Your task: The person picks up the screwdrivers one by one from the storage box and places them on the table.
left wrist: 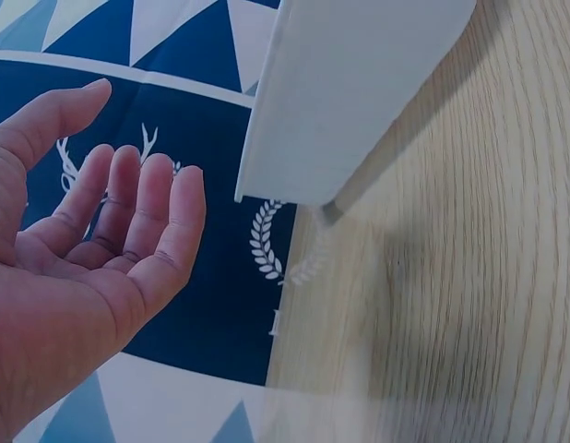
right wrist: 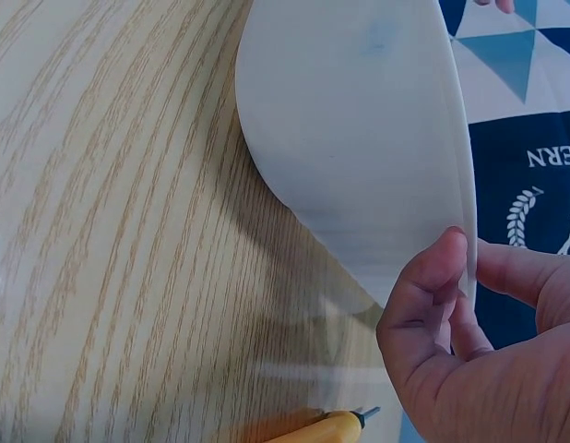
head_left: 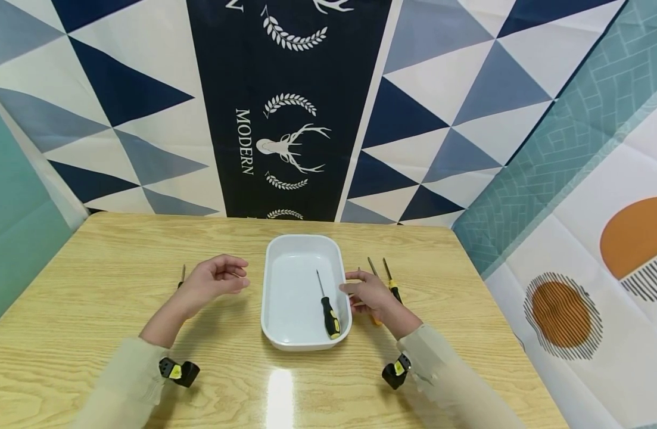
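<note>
A white rectangular tray [head_left: 290,286] stands on the table, holding one black-and-yellow screwdriver [head_left: 329,313] in its right part. My right hand [head_left: 375,297] pinches the tray's right rim; the right wrist view shows thumb and fingers [right wrist: 437,277] on either side of the edge. To the left of the tray, my left hand [head_left: 212,281] hovers with loosely bent fingers, apart from it and holding nothing. In the left wrist view the tray wall [left wrist: 350,92] is beyond those fingers [left wrist: 142,212].
Right of the tray, partly behind my right hand, lie a yellow-and-black screwdriver [head_left: 394,286] and an orange-handled one [right wrist: 326,428]. Another screwdriver [head_left: 183,274] lies by my left wrist, its handle mostly hidden. A patterned cloth [head_left: 285,196] hangs behind the wooden table [head_left: 226,387].
</note>
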A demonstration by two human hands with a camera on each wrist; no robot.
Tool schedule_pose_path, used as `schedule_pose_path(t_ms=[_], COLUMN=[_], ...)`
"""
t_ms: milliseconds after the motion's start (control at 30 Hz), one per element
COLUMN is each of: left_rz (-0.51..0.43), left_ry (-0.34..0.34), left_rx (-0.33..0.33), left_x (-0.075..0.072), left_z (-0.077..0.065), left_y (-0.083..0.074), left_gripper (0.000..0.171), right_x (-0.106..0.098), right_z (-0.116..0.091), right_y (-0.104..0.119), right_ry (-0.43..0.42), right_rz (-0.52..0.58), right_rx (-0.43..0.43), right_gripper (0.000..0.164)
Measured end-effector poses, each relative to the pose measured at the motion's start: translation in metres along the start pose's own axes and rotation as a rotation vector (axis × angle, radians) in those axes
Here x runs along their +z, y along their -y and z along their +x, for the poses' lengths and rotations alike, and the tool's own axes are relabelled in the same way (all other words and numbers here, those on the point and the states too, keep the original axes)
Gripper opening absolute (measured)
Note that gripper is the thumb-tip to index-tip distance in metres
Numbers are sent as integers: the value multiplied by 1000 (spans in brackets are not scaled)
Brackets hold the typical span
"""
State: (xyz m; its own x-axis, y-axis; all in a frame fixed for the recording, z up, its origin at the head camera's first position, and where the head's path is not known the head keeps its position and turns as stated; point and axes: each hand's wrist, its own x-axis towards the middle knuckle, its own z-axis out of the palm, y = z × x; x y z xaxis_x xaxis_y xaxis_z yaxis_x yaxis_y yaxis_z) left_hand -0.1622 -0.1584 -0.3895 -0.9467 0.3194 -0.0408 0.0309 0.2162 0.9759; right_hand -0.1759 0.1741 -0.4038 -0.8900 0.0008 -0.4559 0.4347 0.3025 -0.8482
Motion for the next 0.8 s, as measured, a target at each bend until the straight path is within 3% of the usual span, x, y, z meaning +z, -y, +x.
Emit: schedule_pose_path(t_ms=[800], left_rz=[77], left_ry=[18], left_rx=[38], left_x=[27], left_z=[13], left_y=[-12], left_gripper=[42], right_x=[-1], right_z=[-1], right_y=[1], right_ry=[13], right_rz=[5], right_rx=[3], right_gripper=[43])
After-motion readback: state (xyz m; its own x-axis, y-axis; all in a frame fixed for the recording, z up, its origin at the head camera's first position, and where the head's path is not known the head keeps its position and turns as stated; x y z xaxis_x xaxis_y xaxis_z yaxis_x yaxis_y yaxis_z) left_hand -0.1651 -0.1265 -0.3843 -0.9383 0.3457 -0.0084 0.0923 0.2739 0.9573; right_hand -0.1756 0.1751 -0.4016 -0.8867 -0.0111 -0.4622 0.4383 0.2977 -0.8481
